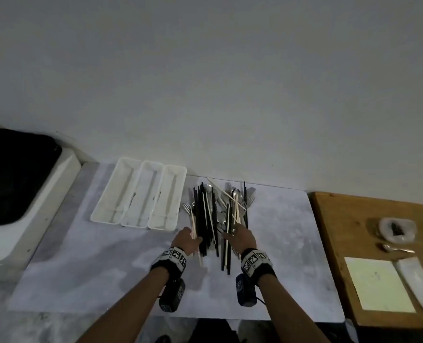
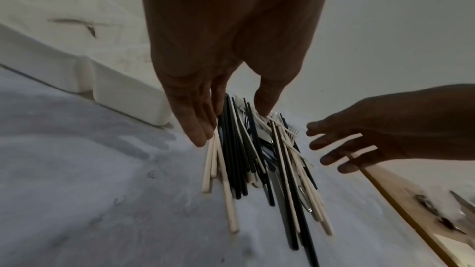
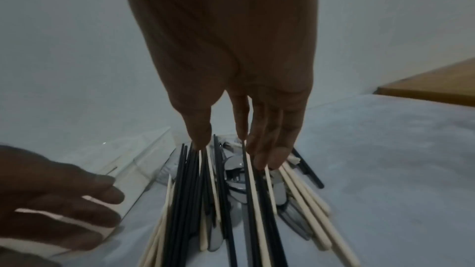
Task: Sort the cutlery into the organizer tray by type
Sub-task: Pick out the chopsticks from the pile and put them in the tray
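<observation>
Cutlery point(image 1: 219, 214) lay in one mixed heap on the bench point(image 1: 279, 243), just right of the tray point(image 1: 141, 194), and I read that as the start of the job: all three troughs of the tray looked bare from the head view, so nothing seemed sorted yet. The heap ran lengthwise toward me, black chopsticks point(image 1: 204, 219) and pale chopsticks point(image 1: 235, 211) on top, with spoons point(image 1: 234, 194) and forks point(image 1: 187, 207) showing at the far end and underneath. My left hand point(image 1: 187, 240) was at the near left edge of the heap, fingers point(image 2: 197, 127) straight and together, thumb spread, their tips against the outermost pale sticks; it gripped nothing. My right hand point(image 1: 241, 237) sat on the near right side, fingers point(image 3: 270, 149) long and relaxed, tips down on the sticks, also holding nothing. I judged that the two hands flanked the heap that way to square the sticks up or rake them together, since long thin pieces are easier taken as a bundle than one by one. The tray stood close beside the heap, its troughs parallel to the sticks, which should make the carry short and need no turning. The tangle of crossed pale sticks over the spoons could snag when a bundle is lifted.
</observation>
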The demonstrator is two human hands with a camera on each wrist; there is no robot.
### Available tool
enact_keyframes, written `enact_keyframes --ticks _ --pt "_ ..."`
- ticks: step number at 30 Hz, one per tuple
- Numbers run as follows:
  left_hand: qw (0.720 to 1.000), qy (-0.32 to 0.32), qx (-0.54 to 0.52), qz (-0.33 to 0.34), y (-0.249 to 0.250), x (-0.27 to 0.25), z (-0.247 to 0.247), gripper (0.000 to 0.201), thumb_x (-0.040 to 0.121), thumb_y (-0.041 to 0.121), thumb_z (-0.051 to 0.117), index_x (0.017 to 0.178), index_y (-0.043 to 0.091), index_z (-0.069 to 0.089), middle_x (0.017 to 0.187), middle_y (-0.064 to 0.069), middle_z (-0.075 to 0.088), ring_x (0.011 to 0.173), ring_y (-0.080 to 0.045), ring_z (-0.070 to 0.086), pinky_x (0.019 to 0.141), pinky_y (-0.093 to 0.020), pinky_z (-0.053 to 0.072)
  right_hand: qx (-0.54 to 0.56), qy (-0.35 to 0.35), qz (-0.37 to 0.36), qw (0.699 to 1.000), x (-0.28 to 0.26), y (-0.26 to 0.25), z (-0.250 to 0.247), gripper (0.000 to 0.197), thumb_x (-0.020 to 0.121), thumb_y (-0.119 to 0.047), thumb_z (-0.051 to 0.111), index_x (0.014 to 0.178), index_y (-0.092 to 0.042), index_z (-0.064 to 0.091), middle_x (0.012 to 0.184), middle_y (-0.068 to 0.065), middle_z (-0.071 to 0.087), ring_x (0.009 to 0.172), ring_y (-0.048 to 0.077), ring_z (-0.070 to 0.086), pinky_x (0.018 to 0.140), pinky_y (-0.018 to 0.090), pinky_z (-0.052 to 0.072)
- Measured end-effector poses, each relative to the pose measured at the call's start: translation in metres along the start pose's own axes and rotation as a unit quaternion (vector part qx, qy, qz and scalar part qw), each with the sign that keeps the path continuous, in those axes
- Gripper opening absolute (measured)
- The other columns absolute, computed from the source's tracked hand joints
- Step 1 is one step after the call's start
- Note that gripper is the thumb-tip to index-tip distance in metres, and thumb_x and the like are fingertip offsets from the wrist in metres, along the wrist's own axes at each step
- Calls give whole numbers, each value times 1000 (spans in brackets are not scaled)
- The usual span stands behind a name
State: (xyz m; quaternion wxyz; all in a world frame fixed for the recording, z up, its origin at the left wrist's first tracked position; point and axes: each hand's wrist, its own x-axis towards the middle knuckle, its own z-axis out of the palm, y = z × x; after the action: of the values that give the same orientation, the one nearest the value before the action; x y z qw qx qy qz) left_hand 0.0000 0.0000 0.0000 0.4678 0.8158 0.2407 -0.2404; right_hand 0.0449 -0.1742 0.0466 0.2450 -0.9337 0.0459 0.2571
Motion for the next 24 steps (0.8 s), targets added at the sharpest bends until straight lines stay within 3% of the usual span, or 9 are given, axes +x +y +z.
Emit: enact_keyframes --ticks 2,7,11,14,18,24 --pt "1000 5 -6 -15 3 8 3 66 87 36 61 136 -1 37 138 -20 49 126 -31 50 102 -34 44 1 5 -10 1000 12 -5 5 42 85 -38 64 115 -9 60 116 10 65 108 27 61 88 32 49" --pt "998 26 1 -63 10 30 13 62 82 32 65 130 -1 43 134 -20 51 120 -32 53 99 -38 47 15 -7 -16 1000 50 -26 17 59 85 -40 64 132 -8 50 132 11 58 119 27 57 99 34 46" --pt "995 41 44 -85 17 44 15 56 82 31 66 123 -3 48 126 -20 55 115 -33 54 95 -37 47 -26 -39 -27 999 85 -40 21 73 85 -46 62 138 -2 38 144 16 42 124 33 53 99 39 48" --pt "992 57 60 -94 24 55 19 56 82 31 66 122 -4 47 125 -21 54 116 -34 52 93 -37 44 -79 -50 -42 995 110 -46 28 77 82 -49 64 137 -1 38 144 18 39 121 35 54 95 44 51" --pt "989 95 54 -100 29 71 27 52 84 28 62 121 -5 47 123 -22 52 115 -36 51 92 -40 44 -93 -48 -47 993 130 -42 36 67 82 -41 67 130 -1 41 129 17 56 113 34 61 90 42 52" --pt "989 110 -1 -103 15 101 45 56 71 51 56 102 4 63 100 -17 68 92 -34 67 78 -42 56 -40 -59 -25 997 145 -36 36 41 83 -30 62 115 -6 53 114 14 66 106 33 64 89 39 54"
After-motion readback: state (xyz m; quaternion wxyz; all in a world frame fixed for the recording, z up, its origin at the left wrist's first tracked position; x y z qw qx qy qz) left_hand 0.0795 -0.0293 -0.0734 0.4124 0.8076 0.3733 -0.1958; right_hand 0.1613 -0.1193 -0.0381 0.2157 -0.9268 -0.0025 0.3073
